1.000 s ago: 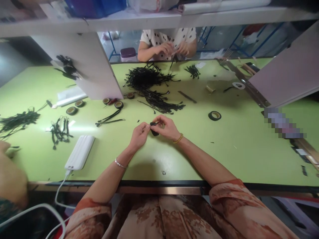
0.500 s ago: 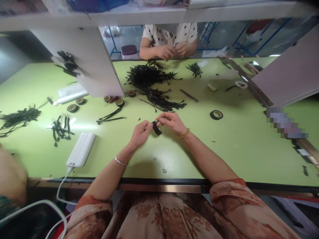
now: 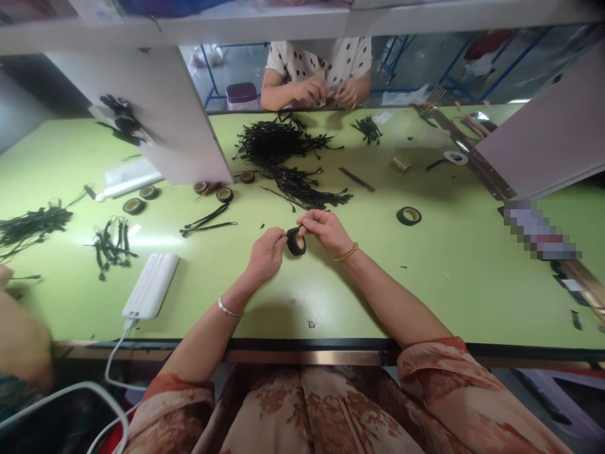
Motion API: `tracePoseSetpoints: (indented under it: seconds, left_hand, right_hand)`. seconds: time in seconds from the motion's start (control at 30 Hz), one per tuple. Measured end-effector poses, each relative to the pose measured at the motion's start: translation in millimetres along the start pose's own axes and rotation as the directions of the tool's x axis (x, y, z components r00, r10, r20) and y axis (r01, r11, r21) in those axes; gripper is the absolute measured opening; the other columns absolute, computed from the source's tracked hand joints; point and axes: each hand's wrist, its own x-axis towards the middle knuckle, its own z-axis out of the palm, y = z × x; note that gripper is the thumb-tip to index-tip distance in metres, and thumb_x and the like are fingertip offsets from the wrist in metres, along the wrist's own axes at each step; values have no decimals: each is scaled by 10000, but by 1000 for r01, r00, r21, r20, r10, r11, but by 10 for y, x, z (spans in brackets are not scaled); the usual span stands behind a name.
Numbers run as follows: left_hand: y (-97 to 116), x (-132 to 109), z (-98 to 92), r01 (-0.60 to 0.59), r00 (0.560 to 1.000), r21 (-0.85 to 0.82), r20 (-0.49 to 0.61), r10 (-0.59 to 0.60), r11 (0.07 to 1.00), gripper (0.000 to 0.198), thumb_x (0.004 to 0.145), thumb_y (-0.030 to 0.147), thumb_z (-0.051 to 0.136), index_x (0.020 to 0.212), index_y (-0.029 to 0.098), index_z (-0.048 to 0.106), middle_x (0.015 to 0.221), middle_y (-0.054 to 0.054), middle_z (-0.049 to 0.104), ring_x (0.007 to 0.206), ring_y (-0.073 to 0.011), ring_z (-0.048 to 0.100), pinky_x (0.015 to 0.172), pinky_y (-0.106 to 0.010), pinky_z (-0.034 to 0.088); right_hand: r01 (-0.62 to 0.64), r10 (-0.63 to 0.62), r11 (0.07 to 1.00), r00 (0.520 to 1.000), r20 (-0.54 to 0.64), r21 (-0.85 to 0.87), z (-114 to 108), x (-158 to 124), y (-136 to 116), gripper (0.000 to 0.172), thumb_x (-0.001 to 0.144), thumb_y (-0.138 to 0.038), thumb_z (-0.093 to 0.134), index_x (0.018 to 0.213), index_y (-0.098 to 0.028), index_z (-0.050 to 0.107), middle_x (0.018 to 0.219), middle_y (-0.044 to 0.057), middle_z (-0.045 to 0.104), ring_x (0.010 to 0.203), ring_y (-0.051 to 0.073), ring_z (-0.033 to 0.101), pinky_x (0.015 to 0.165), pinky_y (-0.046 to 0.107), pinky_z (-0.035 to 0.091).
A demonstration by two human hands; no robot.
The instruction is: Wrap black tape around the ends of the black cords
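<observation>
Tape roll (image 3: 296,244): sat mid-frame between your hands.
Left hand (image 3: 266,254): you had fingers closed on its left rim.
Right hand (image 3: 327,234): fingers pinched its upper edge.
Handling: probably light, firm, tacky; the rim seemed your surest hold.

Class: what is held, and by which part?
A tape roll, near its upper edge, by left hand and right hand; whether they pinch a loose end is unclear.
</observation>
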Motion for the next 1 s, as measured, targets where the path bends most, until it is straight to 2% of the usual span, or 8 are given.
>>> tracePoseSetpoints:
  seconds: [0.1, 0.27, 0.4, 0.5, 0.63, 0.73, 0.87, 1.0]
  left_hand:
    - [-7, 3, 14, 52, 999, 0, -14, -52, 999, 177, 912, 294, 424, 781, 201, 498, 643, 27, 470, 605, -126, 422, 626, -252, 352]
    - [8, -16, 31, 61, 998, 130, 8, -63, 990, 185, 922, 314, 409, 810, 205, 508, 661, 14, 525, 590, -133, 442, 624, -261, 352]
    - [25, -36, 44, 70, 997, 267, 9, -75, 961, 197, 934, 331, 398, 837, 210, 521, 717, -16, 592, 609, -154, 496, 623, -277, 344]
    - [25, -47, 50, 98, 994, 319, 8, -107, 942, 200, 941, 338, 394, 859, 214, 527, 726, -23, 618, 622, -167, 536, 624, -281, 345]
    - [28, -55, 52, 101, 994, 353, 12, -113, 930, 200, 944, 336, 395, 870, 211, 533, 726, -27, 632, 643, -175, 569, 626, -281, 345]
    - [30, -57, 65, 62, 996, 350, 40, -81, 935, 188, 937, 342, 416, 893, 208, 540, 707, -20, 625, 616, -168, 562, 607, -275, 335]
    - [6, -56, 86, -16, 995, 332, 97, -17, 943, 179, 923, 347, 453, 907, 202, 557, 661, -6, 603, 564, -152, 533, 577, -265, 322]
    - [-58, -61, 86, -72, 997, 309, 42, 62, 948, 210, 935, 336, 442, 854, 193, 572, 637, -3, 593, 532, -130, 497, 558, -255, 324]
  right_hand:
    - [-41, 42, 998, 999, -14, 37, 38, 0, 3, 342, 733, -495, 725, 813, -170, 653, 638, 7, 675, 591, 117, 584, 648, 273, 474]
    - [30, -32, 976, 999, -2, -216, 108, -53, -53, 264, 787, -431, 679, 748, -178, 615, 597, -9, 645, 556, 118, 567, 608, 268, 454]
    - [50, -56, 935, 998, -7, -350, 108, -71, -67, 189, 794, -350, 635, 735, -171, 620, 627, 3, 652, 565, 120, 553, 585, 264, 429]
    - [14, 9, 903, 999, 53, -430, 64, -57, -76, 183, 795, -321, 599, 750, -152, 653, 666, 23, 672, 571, 113, 533, 571, 255, 401]
    - [-18, 102, 851, 986, 132, -525, -4, -33, -111, 214, 791, -330, 585, 712, -143, 653, 616, 7, 640, 508, 87, 429, 513, 239, 326]
    - [-73, 147, 875, 982, 120, -478, -36, -31, -163, 221, 774, -351, 601, 704, -144, 638, 582, -14, 601, 482, 76, 384, 492, 236, 287]
    - [-113, 157, 949, 979, 129, -296, -52, -45, -234, 241, 741, -376, 654, 674, -148, 617, 545, -27, 571, 491, 72, 405, 506, 234, 285]
    - [-161, 181, 979, 969, 166, -128, -52, -40, -217, 313, 713, -429, 722, 646, -147, 603, 547, -7, 596, 495, 70, 435, 503, 231, 295]
